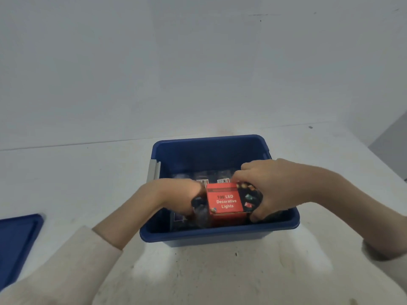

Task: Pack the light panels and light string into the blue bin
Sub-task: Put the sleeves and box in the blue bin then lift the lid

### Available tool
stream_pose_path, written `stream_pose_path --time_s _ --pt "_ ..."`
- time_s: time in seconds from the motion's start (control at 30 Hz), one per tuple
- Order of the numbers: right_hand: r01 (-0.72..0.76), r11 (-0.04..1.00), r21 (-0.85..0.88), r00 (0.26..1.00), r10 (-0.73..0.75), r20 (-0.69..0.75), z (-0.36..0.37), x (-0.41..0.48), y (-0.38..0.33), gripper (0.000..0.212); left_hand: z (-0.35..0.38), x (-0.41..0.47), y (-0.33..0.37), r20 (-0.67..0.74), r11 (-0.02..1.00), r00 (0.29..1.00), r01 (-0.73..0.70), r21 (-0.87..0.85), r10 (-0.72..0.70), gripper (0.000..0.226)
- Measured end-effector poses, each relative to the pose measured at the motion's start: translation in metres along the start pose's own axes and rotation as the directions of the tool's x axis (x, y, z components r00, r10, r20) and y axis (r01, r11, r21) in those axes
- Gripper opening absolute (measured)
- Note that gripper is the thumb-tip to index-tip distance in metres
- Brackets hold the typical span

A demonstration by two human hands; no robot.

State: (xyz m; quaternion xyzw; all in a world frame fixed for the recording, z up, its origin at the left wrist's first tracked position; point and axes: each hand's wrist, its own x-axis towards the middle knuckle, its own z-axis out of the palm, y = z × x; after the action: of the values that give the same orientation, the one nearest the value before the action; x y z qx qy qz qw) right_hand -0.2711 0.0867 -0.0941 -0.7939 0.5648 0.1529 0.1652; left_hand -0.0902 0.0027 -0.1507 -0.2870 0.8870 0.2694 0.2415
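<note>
**A:** Plain pale wall, pale table [209, 271], and right in the middle of it the blue bin [211, 235], open at the top. What have the hands got?

**B:** The red box of lights [225, 202], the light string, "100 LED Decorative Lights" on its face. It sits between the two hands, inside the bin's walls, toward the near side. The right hand [271, 188] is wrapped over the box's right end, fingers curled round it. The left hand [178, 197] is closed at the left end, though whether it grips the box itself or the dark stuff beside it, I cannot tell.

**A:** And its long axis?

**B:** Running hand to hand, left to right, label tilted up at us. Just beyond the hands, dark packages with white stickers [202, 180] already lie in the bin, probably the panels.

**A:** So the move ahead?

**B:** Straight down, I'd judge, both hands equally near. The lid [17, 243] waits well off to the left hand's side.
</note>
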Motion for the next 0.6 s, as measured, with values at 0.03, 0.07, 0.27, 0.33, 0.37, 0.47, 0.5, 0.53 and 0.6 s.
stream_pose_path --time_s 0.03,0.07,0.27,0.33,0.37,0.47,0.5,0.53,0.6 --pt "0.002 1.000 -0.024 1.000 -0.002 0.007 0.001 0.001 -0.002 0.059 0.001 0.002 0.000 0.033 1.000 0.999 0.001 0.022 -0.002 0.057" --pt "0.001 0.999 -0.039 1.000 0.000 0.013 0.001 0.001 -0.004 0.059 0.001 0.003 0.000 0.061 0.999 0.998 0.000 0.040 -0.002 0.056" --pt "-0.020 0.998 -0.058 1.000 0.022 0.020 -0.003 0.001 -0.010 0.061 0.000 0.008 -0.004 0.199 0.978 0.978 0.016 0.206 -0.058 0.061" --pt "-0.029 0.998 -0.052 1.000 0.029 -0.003 -0.009 -0.002 -0.008 0.060 0.009 0.010 -0.005 0.226 0.959 0.969 0.037 0.281 -0.104 0.060" --pt "-0.036 0.998 -0.046 0.999 0.036 -0.013 -0.012 -0.004 -0.007 0.060 0.013 0.010 -0.005 0.223 0.953 0.968 0.041 0.299 -0.112 0.059" --pt "-0.049 0.998 -0.046 0.999 0.049 -0.013 -0.019 -0.007 -0.005 0.059 0.018 0.009 0.001 0.181 0.937 0.978 0.032 0.348 -0.100 0.058" --pt "-0.045 0.997 -0.058 0.999 0.045 -0.006 -0.019 -0.006 -0.007 0.060 0.016 0.008 0.002 0.171 0.931 0.980 0.034 0.363 -0.102 0.058" --pt "-0.038 0.996 -0.075 0.999 0.037 -0.004 -0.017 -0.004 -0.009 0.061 0.013 0.007 0.002 0.166 0.930 0.980 0.045 0.365 -0.113 0.058" --pt "-0.024 0.993 -0.114 1.000 0.025 0.007 -0.012 0.004 -0.016 0.063 0.006 0.006 0.001 0.169 0.941 0.977 0.065 0.332 -0.128 0.057"
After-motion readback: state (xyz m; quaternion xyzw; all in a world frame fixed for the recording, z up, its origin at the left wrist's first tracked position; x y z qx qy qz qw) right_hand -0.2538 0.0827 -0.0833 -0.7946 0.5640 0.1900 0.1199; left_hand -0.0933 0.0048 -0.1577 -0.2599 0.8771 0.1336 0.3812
